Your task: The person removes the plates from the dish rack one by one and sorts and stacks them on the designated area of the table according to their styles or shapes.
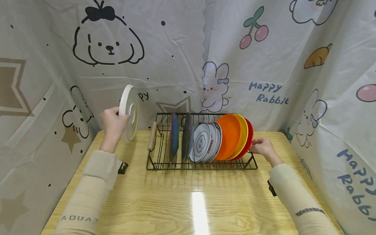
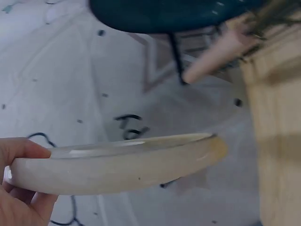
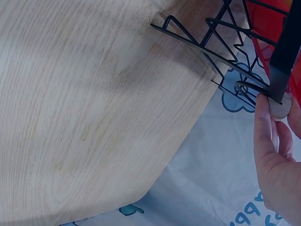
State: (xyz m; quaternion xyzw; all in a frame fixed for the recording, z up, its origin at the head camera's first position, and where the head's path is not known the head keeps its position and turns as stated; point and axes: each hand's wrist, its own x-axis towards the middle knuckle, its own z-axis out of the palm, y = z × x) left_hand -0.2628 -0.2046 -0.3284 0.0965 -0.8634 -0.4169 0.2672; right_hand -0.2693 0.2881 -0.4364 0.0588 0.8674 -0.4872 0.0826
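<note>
My left hand (image 1: 115,121) pinches the rim of a cream-white plate (image 1: 125,101), thumb on one face and fingers on the other. The plate is held up on edge, left of a black wire dish rack (image 1: 202,165). In the left wrist view the white plate (image 2: 113,172) shows edge-on, with the fingers at its left end. My right hand (image 1: 262,148) is at the rack's right end, beside a red plate (image 1: 249,133). In the right wrist view its fingers and thumb hold the round end of the rack's handle (image 3: 281,108).
Across the rack stand two dark blue plates (image 1: 174,137), several white patterned plates (image 1: 201,143), then an orange plate (image 1: 228,137) and a yellow plate (image 1: 244,137). A wooden handle (image 1: 152,136) is at its left end. Behind the wooden table (image 1: 164,202) hangs a printed curtain (image 1: 176,49).
</note>
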